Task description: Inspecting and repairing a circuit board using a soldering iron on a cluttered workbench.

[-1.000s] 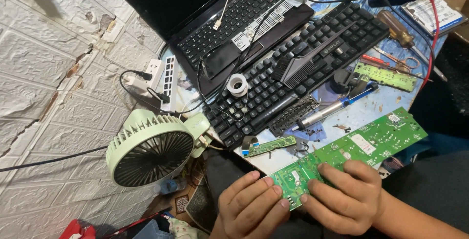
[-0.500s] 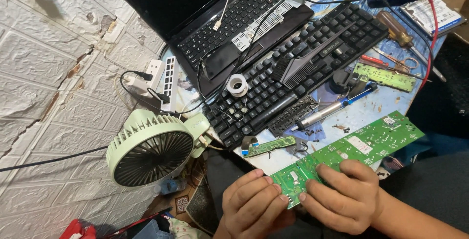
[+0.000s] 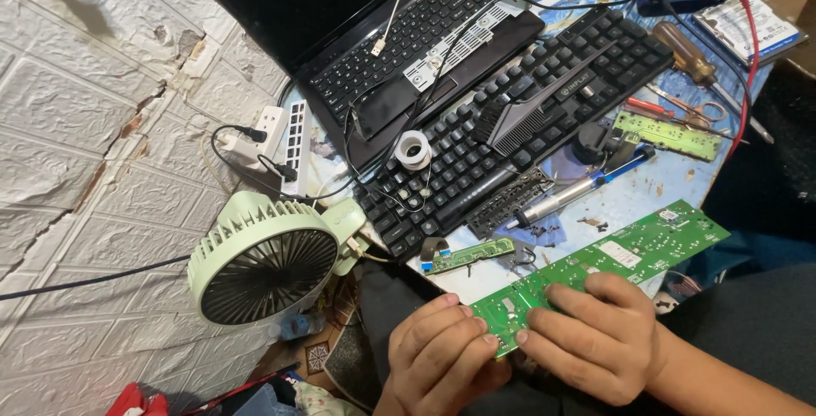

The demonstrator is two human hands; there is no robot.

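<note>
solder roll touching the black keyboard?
Touching. Head view shows the solder roll lying flat on the black keyboard's keys, with no gap beneath it.

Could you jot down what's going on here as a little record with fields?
Setting: cluttered workbench beside a white textured wall
Left hand: grips the near end of a long green circuit board
Right hand: fingers pressed on top of the same board
Nearby: pale green fan, black keyboard, open laptop, small green board, solder roll
</note>
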